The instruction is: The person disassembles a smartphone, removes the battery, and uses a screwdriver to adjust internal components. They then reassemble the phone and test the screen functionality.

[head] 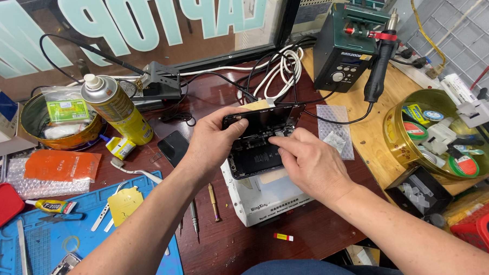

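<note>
An opened smartphone (pixel 256 156) lies on a white box-shaped heating plate (pixel 268 199) at the middle of the dark wooden bench. Its black screen panel (pixel 265 118) is lifted up at the far edge. My left hand (pixel 215 141) grips the left side of that raised panel, thumb on its front. My right hand (pixel 305 162) rests over the phone's right side, with the forefinger pressing inside the open body near the top. Both forearms reach in from the bottom of the view.
A yellow spray can (pixel 113 107) and a round tin (pixel 57 125) stand at the left. A blue work mat (pixel 85 235) holds tweezers and a glue tube. Screwdrivers (pixel 203 206) lie beside the plate. A hot-air station (pixel 349 44) and a gold bowl of tapes (pixel 436 133) sit right.
</note>
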